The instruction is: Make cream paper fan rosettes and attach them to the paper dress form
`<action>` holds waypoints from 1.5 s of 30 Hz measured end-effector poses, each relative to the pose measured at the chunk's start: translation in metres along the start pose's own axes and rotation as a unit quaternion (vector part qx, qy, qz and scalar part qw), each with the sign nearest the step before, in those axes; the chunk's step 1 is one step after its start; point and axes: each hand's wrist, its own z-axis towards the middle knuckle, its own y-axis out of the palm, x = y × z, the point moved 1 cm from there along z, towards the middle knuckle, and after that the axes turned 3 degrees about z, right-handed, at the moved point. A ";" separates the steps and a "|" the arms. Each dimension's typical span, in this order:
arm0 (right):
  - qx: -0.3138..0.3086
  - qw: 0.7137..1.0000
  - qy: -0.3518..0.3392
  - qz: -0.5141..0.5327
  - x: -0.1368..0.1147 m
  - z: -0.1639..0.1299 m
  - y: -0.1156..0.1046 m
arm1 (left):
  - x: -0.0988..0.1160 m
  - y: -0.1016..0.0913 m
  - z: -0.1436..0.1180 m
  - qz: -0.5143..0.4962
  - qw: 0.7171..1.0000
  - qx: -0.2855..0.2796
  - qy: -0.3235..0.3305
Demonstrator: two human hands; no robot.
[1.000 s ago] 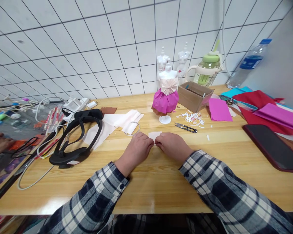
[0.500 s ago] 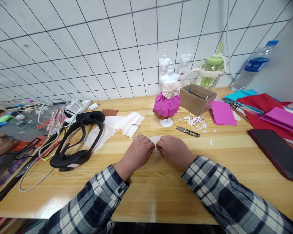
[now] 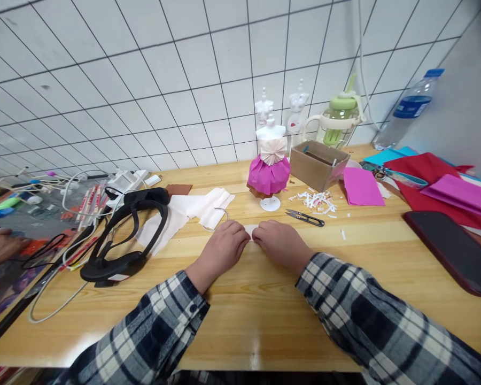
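In the head view, the left hand (image 3: 223,247) and the right hand (image 3: 281,244) lie knuckles-up on the wooden desk (image 3: 248,315), near its middle, with their fingertips meeting over a small white paper piece (image 3: 251,230). Both hands are curled nearly closed and pinch the paper against the desk; only a sliver of it shows between and just beyond the fingers, so its shape cannot be told. Plaid sleeves run from the near edge up to both wrists. Just beyond the hands, toward the far edge, stands a small dress form (image 3: 270,168) wearing a magenta paper skirt and a pale fan-folded bodice, on a round white base. To its right lies a pair of thread snips (image 3: 305,217), with white paper scraps (image 3: 316,200) behind them and an open cardboard box (image 3: 318,163) near the wall. A magenta sheet (image 3: 361,186) lies beside the box, and red, pink and blue sheets are stacked at the right edge, next to a dark tablet (image 3: 452,249). A green-lidded jug (image 3: 339,120) and a water bottle (image 3: 408,109) stand along the far edge. Left of the hands lie white fabric pieces (image 3: 188,209) and a black headset (image 3: 124,235) with cables. At the left edge another person's hand (image 3: 0,249) rests on a cluttered surface.
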 end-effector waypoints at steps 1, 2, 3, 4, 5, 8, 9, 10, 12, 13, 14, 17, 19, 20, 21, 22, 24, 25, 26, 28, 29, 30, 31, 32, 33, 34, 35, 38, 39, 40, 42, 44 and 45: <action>0.003 1.000 0.005 0.001 0.003 0.003 0.001 | -0.003 0.001 0.004 0.011 1.000 0.001 0.005; 0.005 1.000 0.009 0.002 0.006 0.006 0.001 | -0.005 0.002 0.008 0.022 1.000 0.005 0.013; 0.008 1.000 0.012 0.003 0.009 0.008 0.002 | -0.008 0.002 0.012 0.032 0.999 0.009 0.025; 0.010 1.000 0.013 0.006 0.011 0.009 0.002 | -0.010 0.003 0.015 0.039 0.999 0.014 0.035; 0.011 1.000 0.014 0.007 0.013 0.010 0.002 | -0.011 0.003 0.018 0.041 0.998 0.018 0.043; 0.011 1.000 0.016 0.011 0.015 0.008 0.001 | -0.011 0.003 0.020 0.018 0.999 0.014 0.048; 0.010 1.000 0.016 0.012 0.015 0.006 0.001 | -0.010 0.003 0.019 0.006 0.999 0.012 0.047; 0.009 1.000 0.017 0.013 0.015 0.005 0.001 | -0.008 0.003 0.018 -0.003 0.999 0.012 0.046; 0.010 1.000 0.019 0.020 0.014 0.002 0.000 | -0.006 0.003 0.016 -0.015 0.999 0.008 0.051; 0.009 0.999 0.023 0.023 0.014 0.002 -0.001 | -0.005 0.003 0.015 -0.019 0.998 0.005 0.053; 0.009 0.999 0.027 0.028 0.014 0.001 -0.001 | -0.004 0.003 0.015 -0.022 0.998 0.002 0.054; 0.009 0.998 0.043 0.044 0.014 0.001 -0.001 | -0.004 0.003 0.015 -0.025 0.998 -0.001 0.052; 0.011 0.998 0.044 0.048 0.013 0.000 -0.001 | -0.005 0.001 0.014 -0.020 0.999 0.003 0.051; 0.011 0.998 0.041 0.045 0.013 0.000 -0.002 | -0.005 0.000 0.014 -0.017 0.999 0.005 0.049; 0.009 0.998 0.039 0.040 0.012 0.000 -0.002 | -0.005 -0.001 0.014 -0.014 0.999 0.005 0.047; 0.006 0.999 0.037 0.034 0.011 0.000 -0.002 | -0.004 -0.002 0.013 -0.012 0.999 0.002 0.047; -0.002 0.999 0.040 0.021 0.010 -0.001 -0.001 | -0.004 -0.002 0.013 -0.009 0.999 -0.013 0.051; -0.007 0.999 0.043 0.016 0.010 -0.001 -0.001 | -0.004 -0.002 0.012 -0.009 0.998 -0.022 0.054; -0.012 0.999 0.045 0.012 0.009 -0.001 -0.001 | -0.005 -0.001 0.012 -0.009 0.998 -0.028 0.056; -0.022 0.998 0.051 0.005 0.009 -0.001 -0.001 | -0.006 0.001 0.012 -0.011 0.998 -0.031 0.052; -0.026 0.998 0.054 0.005 0.008 -0.001 -0.001 | -0.007 0.002 0.012 -0.012 0.998 -0.031 0.049; -0.029 0.998 0.056 0.006 0.008 0.000 -0.001 | -0.008 0.003 0.012 -0.014 0.998 -0.031 0.047; -0.031 0.998 0.059 0.008 0.008 0.000 -0.001 | -0.008 0.003 0.012 -0.015 0.998 -0.031 0.047; -0.031 0.998 0.060 0.012 0.009 0.000 -0.001 | -0.008 0.003 0.013 -0.016 0.998 -0.032 0.048; -0.029 0.998 0.061 0.016 0.009 0.000 -0.001 | -0.008 0.004 0.013 -0.016 0.998 -0.032 0.050; -0.027 0.998 0.061 0.020 0.009 0.000 -0.001 | -0.008 0.003 0.013 -0.017 0.998 -0.031 0.050; -0.025 0.998 0.062 0.022 0.009 0.000 -0.001 | -0.007 0.003 0.013 -0.019 0.998 -0.027 0.051; -0.025 0.998 0.060 0.022 0.009 0.000 -0.002 | -0.006 0.001 0.014 -0.029 0.998 -0.018 0.056; -0.024 0.998 0.057 0.021 0.008 0.000 -0.002 | -0.006 0.000 0.014 -0.030 0.998 -0.019 0.059; -0.021 0.998 0.054 0.020 0.008 0.000 -0.002 | -0.006 0.000 0.014 -0.030 0.997 -0.021 0.061; -0.012 0.999 0.050 0.019 0.008 -0.001 -0.003 | -0.006 0.000 0.014 -0.024 0.997 -0.029 0.061; -0.010 0.999 0.051 0.017 0.007 -0.001 -0.003 | -0.006 0.001 0.014 -0.023 0.998 -0.029 0.052; -0.012 0.998 0.052 0.016 0.008 -0.001 -0.002 | -0.007 0.002 0.014 -0.027 0.998 -0.026 0.044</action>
